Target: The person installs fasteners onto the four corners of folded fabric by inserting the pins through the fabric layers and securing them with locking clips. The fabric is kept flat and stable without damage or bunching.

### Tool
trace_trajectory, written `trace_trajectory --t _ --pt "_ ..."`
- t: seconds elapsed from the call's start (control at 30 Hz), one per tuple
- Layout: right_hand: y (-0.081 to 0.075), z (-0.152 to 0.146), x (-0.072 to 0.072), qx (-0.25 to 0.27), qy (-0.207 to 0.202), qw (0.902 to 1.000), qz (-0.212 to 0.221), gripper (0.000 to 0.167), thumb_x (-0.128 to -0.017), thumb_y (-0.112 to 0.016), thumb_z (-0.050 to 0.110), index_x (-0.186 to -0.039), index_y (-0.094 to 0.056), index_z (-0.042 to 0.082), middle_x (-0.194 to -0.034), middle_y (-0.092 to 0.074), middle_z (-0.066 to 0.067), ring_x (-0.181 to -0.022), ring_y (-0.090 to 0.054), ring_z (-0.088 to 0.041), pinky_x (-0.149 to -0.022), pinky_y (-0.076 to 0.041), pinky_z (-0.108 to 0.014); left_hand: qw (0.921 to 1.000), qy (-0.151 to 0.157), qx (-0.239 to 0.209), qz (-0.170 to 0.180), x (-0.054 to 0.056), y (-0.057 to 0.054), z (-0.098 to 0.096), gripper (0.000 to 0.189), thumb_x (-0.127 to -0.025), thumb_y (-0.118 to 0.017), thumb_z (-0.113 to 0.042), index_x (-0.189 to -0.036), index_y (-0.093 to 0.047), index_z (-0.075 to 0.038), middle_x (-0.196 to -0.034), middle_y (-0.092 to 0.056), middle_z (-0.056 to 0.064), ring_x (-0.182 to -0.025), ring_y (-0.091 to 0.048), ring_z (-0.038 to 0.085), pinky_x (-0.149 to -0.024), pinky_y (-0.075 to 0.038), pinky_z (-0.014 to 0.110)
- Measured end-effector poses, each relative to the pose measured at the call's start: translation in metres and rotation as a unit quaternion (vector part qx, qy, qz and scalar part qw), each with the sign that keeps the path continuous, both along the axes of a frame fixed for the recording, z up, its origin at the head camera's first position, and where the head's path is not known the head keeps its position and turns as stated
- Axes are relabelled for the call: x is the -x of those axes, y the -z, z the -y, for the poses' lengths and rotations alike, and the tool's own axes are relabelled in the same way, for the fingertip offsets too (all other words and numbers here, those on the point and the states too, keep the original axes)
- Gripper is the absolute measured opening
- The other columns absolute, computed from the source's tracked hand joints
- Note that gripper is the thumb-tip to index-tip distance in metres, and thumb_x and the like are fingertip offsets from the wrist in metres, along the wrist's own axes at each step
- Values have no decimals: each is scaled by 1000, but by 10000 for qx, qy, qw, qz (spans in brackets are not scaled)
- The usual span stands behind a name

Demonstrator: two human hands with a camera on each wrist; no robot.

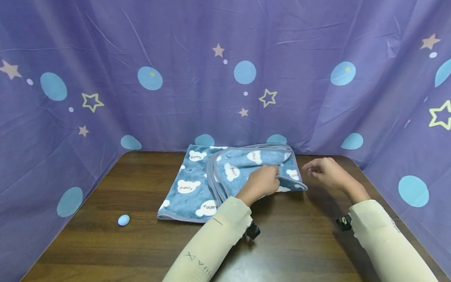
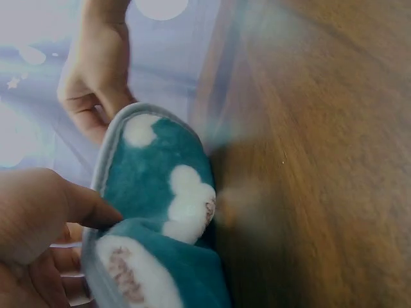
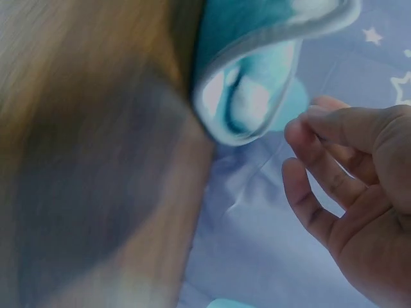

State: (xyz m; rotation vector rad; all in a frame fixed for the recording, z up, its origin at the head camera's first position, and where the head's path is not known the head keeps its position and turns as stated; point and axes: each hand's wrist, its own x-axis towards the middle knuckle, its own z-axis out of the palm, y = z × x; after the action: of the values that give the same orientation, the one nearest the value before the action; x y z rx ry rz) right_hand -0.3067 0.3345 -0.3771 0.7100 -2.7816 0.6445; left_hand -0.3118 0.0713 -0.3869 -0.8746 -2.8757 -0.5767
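Observation:
A blue blanket with white bear-shaped patches and grey piping lies partly folded at the middle back of the table. My left hand pinches its near right part, and in the left wrist view the thumb presses on the cloth beside the piping. The fingers beneath are partly hidden by the blanket. Just right of the blanket's lifted corner, my right hand hovers with loosely bent fingers, apart from the cloth. The right wrist view shows nothing between its thumb and fingers. A tiny bluish spot shows by these fingertips in the head view.
A small light blue egg-shaped thing lies on the brown wooden table, left of the blanket. Purple curtains with stars and blue dots enclose the table at the back and both sides.

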Motion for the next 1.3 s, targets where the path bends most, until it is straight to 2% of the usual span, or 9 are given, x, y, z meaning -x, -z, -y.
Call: trace_trajectory --t 0.17,0.33,0.47,0.57,0.8,0.93,1.07,1.17,1.3 --pt "-10 17 -8 320 -104 9993 -158 16 -91 -72 -3 -106 -76 3 -91 -77 -4 -81 -70 -13 -69 -56 -30 9980 -262 -557 104 2 -5 -5 24 -99 -68 -35 -80 -61 -22 -70 -54 -6 -64 -52 12 -52 -41 29" --pt "-26 34 -19 592 -261 9941 -867 14 -90 -76 0 -101 -73 8 -84 -76 -2 -75 -72 -18 -63 -56 -27 9883 -480 -1428 236 4 -13 1 41 -101 -62 -45 -71 -56 -19 -58 -48 -6 -53 -47 10 -48 -37 27" --pt "-37 45 -27 848 -438 9850 -1435 16 -85 -80 -2 -94 -74 10 -80 -74 2 -69 -70 -13 -61 -54 -22 9848 -689 -1581 201 7 -19 2 32 -104 -58 -45 -88 -69 -21 -62 -53 -6 -57 -52 11 -52 -42 29" --pt "-39 52 -29 966 -716 9800 -1584 19 -82 -82 -5 -95 -76 8 -80 -73 4 -68 -68 -11 -64 -53 -17 9855 -726 -1534 87 11 -23 2 28 -105 -56 -42 -104 -76 -23 -68 -61 -5 -64 -58 13 -59 -47 31" --pt "-27 59 -27 980 -848 9819 -1380 24 -83 -79 -11 -99 -77 7 -89 -77 -3 -77 -71 -9 -68 -56 -18 9824 -549 -1785 -66 15 -30 4 25 -107 -55 -32 -110 -73 -16 -83 -67 -1 -75 -60 15 -70 -49 32" --pt "-18 61 -22 975 -919 9824 -1299 23 -84 -78 -10 -99 -76 8 -91 -76 -4 -78 -70 -10 -67 -57 -22 9781 -347 -2040 -208 15 -31 6 21 -107 -55 -28 -117 -70 -16 -80 -64 -2 -67 -56 12 -64 -46 29" --pt "-11 63 -16 1036 -853 9786 -1561 23 -83 -79 -9 -98 -77 9 -93 -71 0 -77 -65 -9 -65 -53 -21 9759 -107 -2175 -157 13 -31 6 22 -108 -54 -28 -121 -69 -18 -66 -55 -3 -53 -47 9 -51 -40 27" --pt "-6 64 -12 1020 -708 9741 -1888 21 -81 -82 -7 -95 -78 8 -99 -62 -6 -85 -56 -17 -71 -46 -24 9757 13 -2188 -148 11 -30 6 21 -108 -54 -29 -120 -68 -19 -62 -53 -4 -50 -46 9 -48 -39 26" --pt "-4 64 -9 993 -568 9710 -2099 21 -79 -85 -4 -94 -79 8 -119 -55 -21 -102 -50 -34 -87 -35 -45 9757 59 -2176 -235 9 -30 6 19 -108 -54 -28 -118 -68 -20 -66 -56 -6 -55 -50 9 -53 -42 26"
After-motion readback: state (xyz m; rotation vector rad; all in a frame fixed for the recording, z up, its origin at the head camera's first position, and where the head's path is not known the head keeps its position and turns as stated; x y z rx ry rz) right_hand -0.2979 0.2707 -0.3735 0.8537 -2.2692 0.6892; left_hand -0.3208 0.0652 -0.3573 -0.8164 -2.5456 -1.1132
